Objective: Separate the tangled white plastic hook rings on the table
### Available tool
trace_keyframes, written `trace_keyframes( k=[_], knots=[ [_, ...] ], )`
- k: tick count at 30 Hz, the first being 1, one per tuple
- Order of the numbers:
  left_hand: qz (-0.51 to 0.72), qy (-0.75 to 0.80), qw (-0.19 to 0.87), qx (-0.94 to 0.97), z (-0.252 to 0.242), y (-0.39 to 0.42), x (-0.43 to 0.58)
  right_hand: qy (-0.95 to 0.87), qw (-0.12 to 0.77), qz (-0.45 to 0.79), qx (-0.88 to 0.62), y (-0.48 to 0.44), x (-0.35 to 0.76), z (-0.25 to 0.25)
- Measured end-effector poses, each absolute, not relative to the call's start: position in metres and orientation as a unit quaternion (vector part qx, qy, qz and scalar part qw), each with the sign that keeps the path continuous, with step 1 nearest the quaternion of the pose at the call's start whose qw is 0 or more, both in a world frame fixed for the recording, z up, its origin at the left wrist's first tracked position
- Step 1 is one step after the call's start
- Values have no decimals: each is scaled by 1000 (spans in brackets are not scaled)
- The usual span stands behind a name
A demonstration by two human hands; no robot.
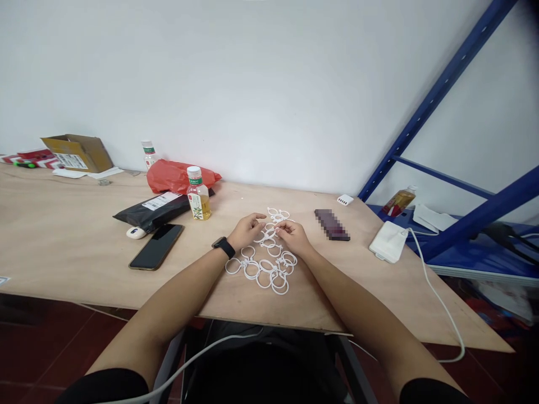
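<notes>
Several white plastic rings (263, 269) lie linked together in a loose cluster on the plywood table (84, 235), just in front of my body. My left hand (248, 231), with a black smartwatch (224, 247) on its wrist, curls over the far end of the cluster, its fingertips on a ring. My right hand (292, 235) pinches a ring (269, 233) from the other side. The two hands are almost touching. The exact ring each one grips is partly hidden by the fingers.
Left of my hands lie a black phone (155, 247), a white mouse (135, 233), a black parcel (151, 210), a tea bottle (199, 193) and a red bag (181, 177). A pixelated dark object (332, 224) and a white power adapter (388, 241) lie right, beside a blue metal shelf (438, 112).
</notes>
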State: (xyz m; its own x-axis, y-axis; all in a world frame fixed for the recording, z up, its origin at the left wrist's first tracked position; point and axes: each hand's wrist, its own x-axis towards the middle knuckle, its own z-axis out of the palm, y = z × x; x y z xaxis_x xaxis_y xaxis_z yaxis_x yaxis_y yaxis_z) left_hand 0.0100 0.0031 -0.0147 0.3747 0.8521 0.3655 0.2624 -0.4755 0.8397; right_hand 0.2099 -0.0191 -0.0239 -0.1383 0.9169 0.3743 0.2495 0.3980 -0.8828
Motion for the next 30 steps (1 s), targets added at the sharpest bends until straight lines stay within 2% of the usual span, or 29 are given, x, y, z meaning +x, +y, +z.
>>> trace_keyframes(
  k=[5, 12, 18, 24, 30],
  knots=[
    [434, 381, 366, 730, -15, 4, 8, -652, 515, 347, -435, -15, 214, -27],
    [372, 376, 330, 782, -8, -5, 9, -662, 530, 281, -449, -14, 213, -27],
    [391, 387, 353, 757, -10, -1, 9, -669, 520, 246, -470, -14, 213, -22],
    [446, 368, 404, 709, -16, 6, 11, -679, 534, 128, -488, -14, 218, -17],
    [480, 339, 413, 696, -15, 6, 13, -745, 468, 46, -473, -1, 228, -24]
  ],
)
